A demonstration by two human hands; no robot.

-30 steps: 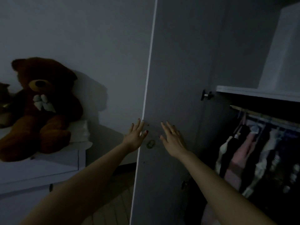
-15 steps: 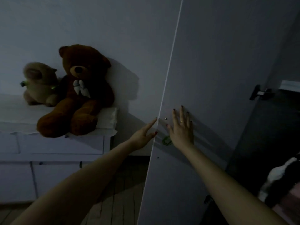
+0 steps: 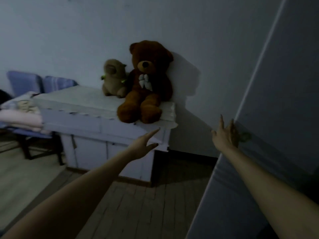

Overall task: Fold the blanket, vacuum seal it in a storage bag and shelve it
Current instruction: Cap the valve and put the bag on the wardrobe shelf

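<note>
Head view: dim room.
Right hand [image 3: 225, 136]: fingers spread, flat against wardrobe door [image 3: 276, 118] edge.
Left hand [image 3: 144, 145]: fingers straight, in the air, holding nothing.
Blanket: none visible.

Lighting dim; colours read with a blue-grey cast. Large teddy bear [image 3: 148, 80]: dark reddish-brown, lighter tan muzzle, black nose, white bow at the chest. Small plush toy [image 3: 114, 78]: beige-tan, with a green ribbon at the neck. Cabinet [image 3: 103, 135]: white, topped by a white cloth [image 3: 82, 102] with a scalloped edge. Wall [image 3: 86, 31]: plain pale grey. Wardrobe door [image 3: 279, 104]: plain grey-white, lighter along its edge. Floor [image 3: 141, 207]: brown wooden planks. Pillows [image 3: 41, 83] at far left: blue, one faintly striped. Folded bedding [image 3: 20, 118]: pale pink. Left hand [image 3: 143, 145]: dark-painted nails
</note>
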